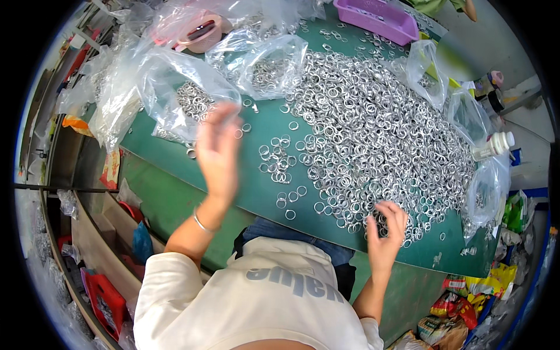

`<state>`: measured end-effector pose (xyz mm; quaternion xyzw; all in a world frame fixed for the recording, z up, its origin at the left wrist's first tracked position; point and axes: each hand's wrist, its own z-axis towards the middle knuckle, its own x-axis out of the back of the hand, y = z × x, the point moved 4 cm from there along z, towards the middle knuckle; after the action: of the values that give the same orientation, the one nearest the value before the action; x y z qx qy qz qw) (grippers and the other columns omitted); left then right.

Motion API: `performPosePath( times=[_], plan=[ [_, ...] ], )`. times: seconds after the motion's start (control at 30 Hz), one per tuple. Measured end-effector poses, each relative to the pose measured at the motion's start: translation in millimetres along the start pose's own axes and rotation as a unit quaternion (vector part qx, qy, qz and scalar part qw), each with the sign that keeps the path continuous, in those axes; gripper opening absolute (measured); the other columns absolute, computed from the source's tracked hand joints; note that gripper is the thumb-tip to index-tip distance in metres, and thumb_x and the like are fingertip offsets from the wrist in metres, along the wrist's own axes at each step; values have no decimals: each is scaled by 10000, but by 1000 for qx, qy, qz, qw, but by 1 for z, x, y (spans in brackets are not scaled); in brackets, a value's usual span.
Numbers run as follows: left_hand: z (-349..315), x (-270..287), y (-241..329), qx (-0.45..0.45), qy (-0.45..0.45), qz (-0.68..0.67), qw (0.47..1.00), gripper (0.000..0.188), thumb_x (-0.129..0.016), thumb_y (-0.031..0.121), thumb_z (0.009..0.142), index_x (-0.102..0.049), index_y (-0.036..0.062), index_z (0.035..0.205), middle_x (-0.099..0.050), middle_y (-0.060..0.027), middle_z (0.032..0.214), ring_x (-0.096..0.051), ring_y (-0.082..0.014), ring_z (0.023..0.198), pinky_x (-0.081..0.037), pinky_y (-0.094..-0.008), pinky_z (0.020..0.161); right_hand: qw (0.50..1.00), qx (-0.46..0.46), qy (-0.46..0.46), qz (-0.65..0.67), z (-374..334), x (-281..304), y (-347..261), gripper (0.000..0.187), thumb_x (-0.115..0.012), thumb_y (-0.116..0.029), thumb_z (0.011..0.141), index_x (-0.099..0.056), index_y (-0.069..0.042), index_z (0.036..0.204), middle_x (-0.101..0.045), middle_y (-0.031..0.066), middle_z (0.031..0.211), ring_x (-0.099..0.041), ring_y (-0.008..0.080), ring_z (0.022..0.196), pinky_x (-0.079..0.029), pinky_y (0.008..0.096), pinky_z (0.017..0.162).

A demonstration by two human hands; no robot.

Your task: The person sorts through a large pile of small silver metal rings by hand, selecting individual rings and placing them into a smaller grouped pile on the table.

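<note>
Silver rings [379, 125] lie heaped on the green worktop [265, 119], maybe for easy reach, with the spread right hand [386, 238] at their edge, and the left hand [218, 156], too blurry to tell its grip, near a clear bag [161, 81].

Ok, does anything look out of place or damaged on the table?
No damage is visible. A few loose rings lie apart from the main heap of rings, near the table's front edge. The white bottle at the right looks tilted, though lens distortion may explain that.
</note>
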<state>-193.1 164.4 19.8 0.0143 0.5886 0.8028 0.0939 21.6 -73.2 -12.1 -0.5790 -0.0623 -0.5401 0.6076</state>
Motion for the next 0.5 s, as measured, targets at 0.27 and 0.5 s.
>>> performPosePath(
  times=[0.27,0.5],
  plan=[
    [-101,-45,-44,-151,-446,446,761,762,-735,365,684,-422,131,1338,-231,-112,1475,-128,-442,1347,-171,-725,951,977,12,-126,-171,-11,-52,-14,760,-760,-350,674,-432,-48,1289,-359,187,1369,-266,405,1300,-218,565,1005],
    [-69,-60,-65,-203,-381,511,743,727,-704,396,691,-439,149,1322,-256,-55,1468,-150,-411,1346,-200,-726,936,974,61,-81,-201,9,-39,16,569,-741,-323,690,-554,-201,1213,-420,123,1321,-314,369,1286,-225,557,1002]
  ],
)
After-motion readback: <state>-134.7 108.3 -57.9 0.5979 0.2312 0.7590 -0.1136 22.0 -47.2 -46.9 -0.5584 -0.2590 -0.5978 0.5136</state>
